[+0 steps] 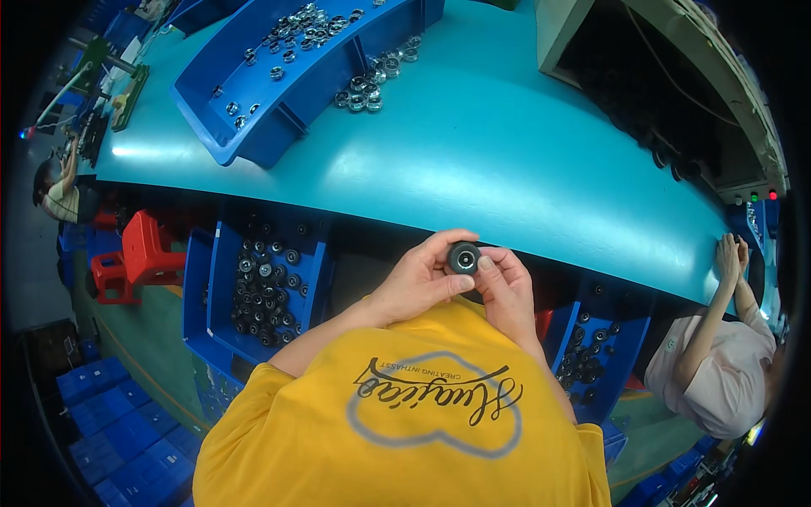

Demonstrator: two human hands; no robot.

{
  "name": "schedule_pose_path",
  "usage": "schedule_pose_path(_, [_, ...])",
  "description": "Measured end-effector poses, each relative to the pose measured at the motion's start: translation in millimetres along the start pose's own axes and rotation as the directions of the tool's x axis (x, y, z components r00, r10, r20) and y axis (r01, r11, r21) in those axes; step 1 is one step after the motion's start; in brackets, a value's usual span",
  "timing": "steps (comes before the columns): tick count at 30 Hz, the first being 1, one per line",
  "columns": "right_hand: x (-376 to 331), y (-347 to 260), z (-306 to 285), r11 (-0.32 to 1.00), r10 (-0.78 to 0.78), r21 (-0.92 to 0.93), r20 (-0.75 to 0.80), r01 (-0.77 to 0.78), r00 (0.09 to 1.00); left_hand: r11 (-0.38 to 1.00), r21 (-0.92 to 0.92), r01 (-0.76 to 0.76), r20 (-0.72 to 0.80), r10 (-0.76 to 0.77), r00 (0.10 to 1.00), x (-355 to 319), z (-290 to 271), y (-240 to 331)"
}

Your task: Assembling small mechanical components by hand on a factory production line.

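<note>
Between my two hands, just in front of the table's near edge, is a small black wheel [464, 258] with a shiny metal hub facing up. My left hand [428, 275] grips it from the left with fingers and thumb. On the other side, my right hand [505, 283] pinches its right edge with thumb and fingers. Below the table edge on my left, a blue bin [312, 291] holds many similar black wheels. A second blue bin [621, 355] with more dark wheels is on my right.
A long blue tray [228, 139] of shiny metal rings stands on the turquoise table [473, 160], with loose rings [365, 97] beside it. A cream machine housing [553, 42] is at far right. Red stools [148, 249] stand left. One co-worker [710, 363] sits right, another [63, 194] far left.
</note>
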State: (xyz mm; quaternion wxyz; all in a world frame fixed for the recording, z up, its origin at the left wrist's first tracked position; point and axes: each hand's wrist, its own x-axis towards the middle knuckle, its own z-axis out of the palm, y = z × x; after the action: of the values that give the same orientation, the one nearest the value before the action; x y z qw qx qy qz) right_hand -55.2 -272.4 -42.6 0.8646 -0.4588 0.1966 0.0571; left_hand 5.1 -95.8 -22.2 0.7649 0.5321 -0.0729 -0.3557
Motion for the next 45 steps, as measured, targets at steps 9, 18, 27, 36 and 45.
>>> schedule_pose_path(9, [-2, -2, -1, 0.998, 0.064, -0.026, 0.057, -0.062, 0.996, 0.999, -0.030, 0.029, 0.065, -0.027, 0.998, 0, -6, 2])
schedule_pose_path(18, [-7, -6, 5, 0.996, -0.042, -0.076, 0.062, 0.046, 0.997, 0.997, -0.069, 0.021, 0.044, -0.018, 0.999, -1, -5, 2])
schedule_pose_path(27, [-9, -10, 6, 0.991, -0.081, -0.104, 0.082, 0.089, 0.993, 0.982, -0.183, 0.040, 0.083, -0.025, 0.996, -4, -6, 5])
schedule_pose_path(36, [-9, -8, 6, 0.998, -0.056, -0.015, 0.091, 0.057, 0.994, 0.978, -0.207, 0.017, 0.084, 0.000, 0.996, -4, -6, 3])
schedule_pose_path(45, [-9, -4, 5, 0.995, -0.101, -0.014, 0.089, 0.103, 0.991, 0.986, -0.164, -0.017, 0.077, 0.030, 0.997, -4, -8, -2])
